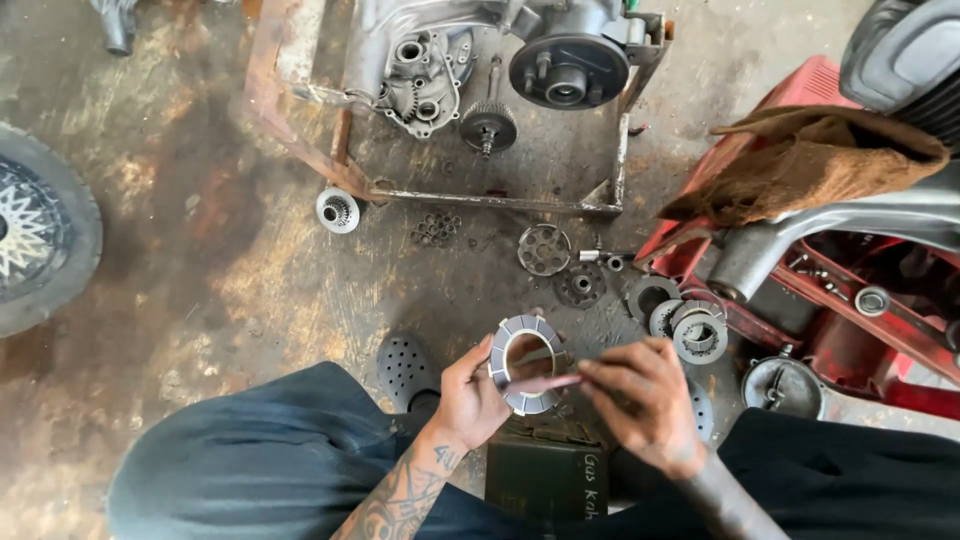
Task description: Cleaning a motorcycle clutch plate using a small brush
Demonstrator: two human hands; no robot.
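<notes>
Stained concrete floor [250, 290] spreads below you, strewn with gears and an engine block on a rusty frame [300, 150]. Your left hand [468, 395] grips a ring-shaped clutch plate [510, 345] — held above your knees — while your right hand [640, 400] pinches a thin strip [545, 383] against it.

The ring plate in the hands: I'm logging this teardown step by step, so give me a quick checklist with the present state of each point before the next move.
1. Left hand grips the ring plate by its rim: ok.
2. Right hand pinches a thin strip laid across the plate: ok.
3. Plate held off the floor: ok.
4. Plate surface free of wear: cannot tell.
5. Stacked rings within view near the right hand: ok.
6. Loose small parts lie apart from the hands: ok.
</notes>
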